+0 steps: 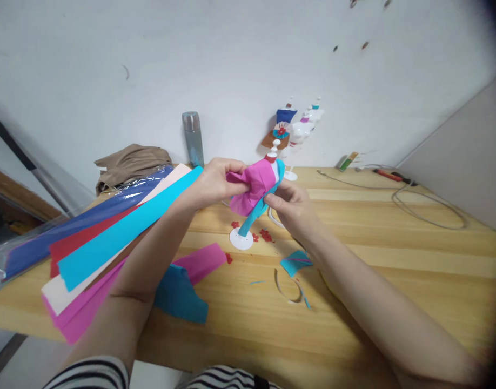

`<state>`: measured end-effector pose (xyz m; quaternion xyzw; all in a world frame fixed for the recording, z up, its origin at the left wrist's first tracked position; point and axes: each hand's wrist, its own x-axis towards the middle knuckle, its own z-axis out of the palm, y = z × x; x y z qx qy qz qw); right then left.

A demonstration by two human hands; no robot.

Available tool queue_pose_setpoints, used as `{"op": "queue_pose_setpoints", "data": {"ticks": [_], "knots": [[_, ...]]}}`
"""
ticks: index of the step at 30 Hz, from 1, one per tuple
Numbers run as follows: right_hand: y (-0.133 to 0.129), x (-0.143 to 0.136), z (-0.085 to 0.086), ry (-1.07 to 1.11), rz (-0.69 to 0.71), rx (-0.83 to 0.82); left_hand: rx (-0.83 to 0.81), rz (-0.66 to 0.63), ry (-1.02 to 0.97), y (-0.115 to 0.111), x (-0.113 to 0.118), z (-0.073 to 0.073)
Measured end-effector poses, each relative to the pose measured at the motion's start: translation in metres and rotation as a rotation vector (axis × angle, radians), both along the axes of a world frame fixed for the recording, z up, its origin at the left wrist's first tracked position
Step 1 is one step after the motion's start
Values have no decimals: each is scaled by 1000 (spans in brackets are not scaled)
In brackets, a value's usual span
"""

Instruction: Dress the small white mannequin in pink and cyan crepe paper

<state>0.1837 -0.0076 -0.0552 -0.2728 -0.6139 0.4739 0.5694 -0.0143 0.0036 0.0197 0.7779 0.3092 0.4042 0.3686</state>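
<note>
In the head view, the left hand pinches pink material, which hides much of a tilted white dress form over the wooden surface. The right hand holds this form through blue material; most fingers are hidden behind.

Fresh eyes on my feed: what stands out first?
The magenta wrap pinched by the left hand on a miniature dress form at centre, with the right hand holding its turquoise wrap. Then the fan of colored strips at left. Behind, more dress forms stand near the wall.
</note>
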Motion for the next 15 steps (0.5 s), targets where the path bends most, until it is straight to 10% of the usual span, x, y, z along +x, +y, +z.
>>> {"op": "queue_pose_setpoints", "data": {"ticks": [15], "knots": [[0, 1, 1, 1, 2, -30, -42, 35, -83, 5, 6, -7]]}}
